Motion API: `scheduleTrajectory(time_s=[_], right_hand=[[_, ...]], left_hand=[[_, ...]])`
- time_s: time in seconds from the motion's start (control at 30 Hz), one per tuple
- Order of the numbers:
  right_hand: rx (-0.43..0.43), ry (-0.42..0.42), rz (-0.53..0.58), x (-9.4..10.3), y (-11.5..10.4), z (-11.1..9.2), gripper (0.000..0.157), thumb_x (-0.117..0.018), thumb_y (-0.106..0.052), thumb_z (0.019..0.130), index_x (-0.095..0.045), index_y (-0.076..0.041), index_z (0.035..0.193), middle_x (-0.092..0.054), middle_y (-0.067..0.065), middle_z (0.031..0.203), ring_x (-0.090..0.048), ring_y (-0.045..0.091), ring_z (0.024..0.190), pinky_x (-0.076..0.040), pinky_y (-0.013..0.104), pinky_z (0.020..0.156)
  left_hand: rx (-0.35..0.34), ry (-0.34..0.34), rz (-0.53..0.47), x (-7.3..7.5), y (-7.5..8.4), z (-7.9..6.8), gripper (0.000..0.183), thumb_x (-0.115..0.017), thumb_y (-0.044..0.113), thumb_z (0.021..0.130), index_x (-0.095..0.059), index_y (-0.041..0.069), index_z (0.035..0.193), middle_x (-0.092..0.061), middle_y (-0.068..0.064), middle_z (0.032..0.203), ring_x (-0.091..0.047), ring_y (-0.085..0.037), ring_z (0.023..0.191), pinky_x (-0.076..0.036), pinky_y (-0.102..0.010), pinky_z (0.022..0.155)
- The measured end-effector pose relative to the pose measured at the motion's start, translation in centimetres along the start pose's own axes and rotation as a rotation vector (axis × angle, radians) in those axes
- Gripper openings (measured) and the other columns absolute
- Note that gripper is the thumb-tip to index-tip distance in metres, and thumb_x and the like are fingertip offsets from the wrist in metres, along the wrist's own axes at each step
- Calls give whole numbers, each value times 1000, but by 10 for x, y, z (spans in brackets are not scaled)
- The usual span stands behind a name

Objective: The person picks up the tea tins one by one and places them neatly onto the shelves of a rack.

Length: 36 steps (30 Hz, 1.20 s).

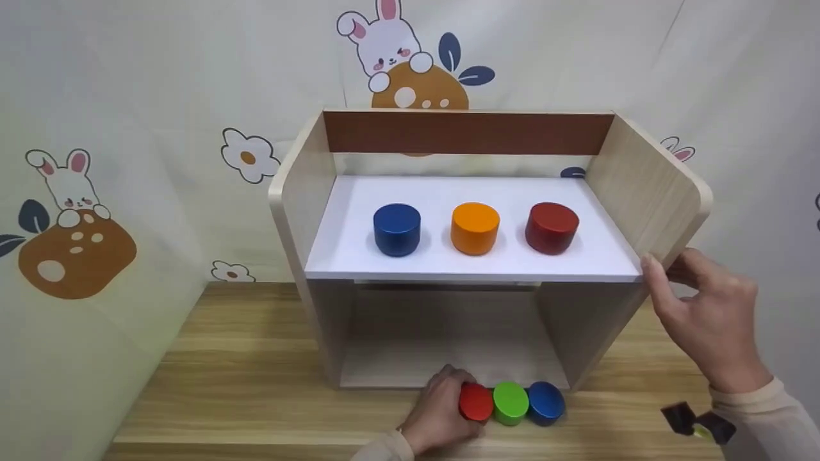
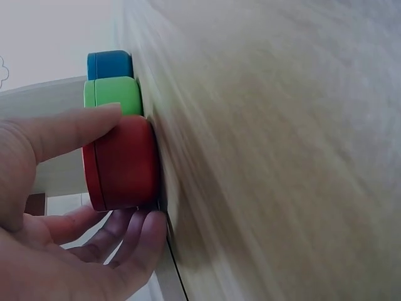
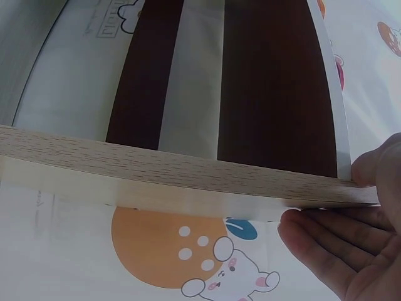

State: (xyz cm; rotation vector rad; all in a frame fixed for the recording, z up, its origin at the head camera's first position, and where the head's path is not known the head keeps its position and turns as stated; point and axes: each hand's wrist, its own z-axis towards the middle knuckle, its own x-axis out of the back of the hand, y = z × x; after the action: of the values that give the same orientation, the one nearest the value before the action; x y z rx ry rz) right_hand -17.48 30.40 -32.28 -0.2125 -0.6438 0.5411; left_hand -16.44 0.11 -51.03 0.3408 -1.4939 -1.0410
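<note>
My left hand (image 1: 441, 410) is at the front of the table, holding a bright red round tin (image 1: 476, 403). In the left wrist view the thumb lies on one side of the red tin (image 2: 125, 166) and curled fingers on the other. To its right, in a row, stand a green tin (image 1: 510, 403) and a blue tin (image 1: 546, 403). My right hand (image 1: 717, 320) grips the front edge of the right side panel (image 1: 653, 186) of a small wooden shelf. In the right wrist view the thumb and fingers lie on opposite sides of this panel (image 3: 188, 172).
On the white upper board (image 1: 435, 266) stand a dark blue tin (image 1: 397, 229), an orange tin (image 1: 475, 228) and a dark red tin (image 1: 551, 228). Below is an open lower compartment (image 1: 448, 333). The shelf stands on a wood-grain table (image 1: 243, 371) before a printed curtain (image 1: 160, 77).
</note>
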Motion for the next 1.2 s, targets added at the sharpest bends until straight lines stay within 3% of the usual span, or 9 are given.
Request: scheduleTrajectory(time_s=[0.23,0.53,0.8,0.83,1.0,1.03,1.07,1.2], right_hand=[[-22,-10,-7,0,0,0,30,-73,-10,90,-69,12,110,-70,33,100,-69,53,79,-30,-4,70],[-37,-11,-6,0,-2,0,31,-73,-11,91,-68,12,111,-70,33,102,-69,53,81,-30,-4,71],[-36,-12,2,-2,-2,-1,31,-73,-10,91,-68,12,112,-70,32,102,-69,52,80,-31,-4,72],[-30,-5,5,-2,-1,-1,30,-73,-10,91,-69,11,111,-71,32,101,-74,40,80,-32,-4,71],[-2,16,7,-1,0,-1,27,-73,-9,90,-70,11,108,-72,29,97,-74,36,77,-34,-3,71],[-4,16,6,-1,0,-1,28,-73,-10,90,-70,10,109,-72,29,97,-74,37,77,-34,-3,71],[-6,15,3,-1,0,-1,28,-73,-10,90,-70,11,109,-72,29,98,-70,49,76,-34,-3,71],[-11,17,-1,-2,-1,-1,27,-73,-10,90,-70,11,107,-72,29,97,-70,49,76,-34,-3,70]], left_hand=[[19,-3,-25,10,7,6,53,-90,7,60,-65,9,107,-58,4,100,-59,-14,91,-52,-33,85],[41,48,-55,24,17,29,53,-87,7,62,-67,3,111,-63,0,98,-62,-18,90,-53,-34,83],[47,56,-60,12,21,54,58,-88,9,66,-64,1,118,-58,-4,108,-61,-23,98,-54,-34,87],[38,66,-58,10,22,57,56,-88,9,66,-65,1,117,-58,-4,109,-60,-23,98,-54,-34,88],[39,76,-43,1,23,70,53,-87,9,65,-66,4,113,-58,-3,108,-58,-20,98,-53,-31,89],[49,70,-41,-1,24,72,53,-87,9,65,-65,5,113,-58,-3,108,-58,-20,97,-52,-31,89],[57,64,-44,-3,24,74,53,-87,9,65,-64,5,113,-58,-2,107,-57,-19,97,-52,-31,90],[71,66,-49,-9,26,80,55,-87,8,63,-64,6,113,-57,-1,107,-56,-19,98,-51,-32,91]])
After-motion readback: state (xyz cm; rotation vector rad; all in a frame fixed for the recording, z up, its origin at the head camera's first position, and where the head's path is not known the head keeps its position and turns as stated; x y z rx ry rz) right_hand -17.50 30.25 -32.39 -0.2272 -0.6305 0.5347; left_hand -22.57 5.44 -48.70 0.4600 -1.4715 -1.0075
